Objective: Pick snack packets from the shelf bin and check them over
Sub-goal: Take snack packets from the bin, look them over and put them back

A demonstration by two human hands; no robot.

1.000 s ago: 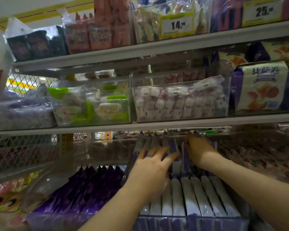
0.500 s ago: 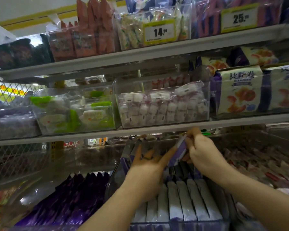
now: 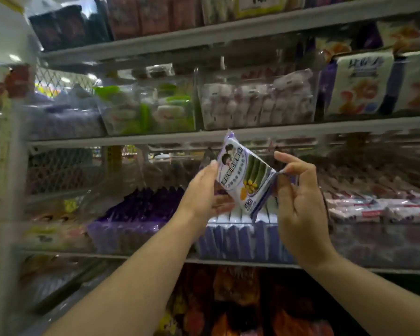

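Note:
A white and purple snack packet (image 3: pixel 244 175) with green sticks printed on it is held up in front of the shelf, tilted, its face toward me. My left hand (image 3: pixel 204 192) holds its left edge with thumb in front and fingers behind. My right hand (image 3: pixel 298 190) pinches the packet's right seam between thumb and forefinger. Below them stands a clear shelf bin (image 3: pixel 240 241) with a row of several like packets on edge.
A bin of purple packets (image 3: pixel 141 214) stands to the left, a bin of pink-white packets (image 3: pixel 378 209) to the right. The shelf above (image 3: pixel 228 135) carries bins of wrapped sweets close over the hands. More bags fill the shelf below.
The packet has come out of the bin and now sits raised between both hands, turned face-on. Both hands rose from the bin; the view has dropped lower.

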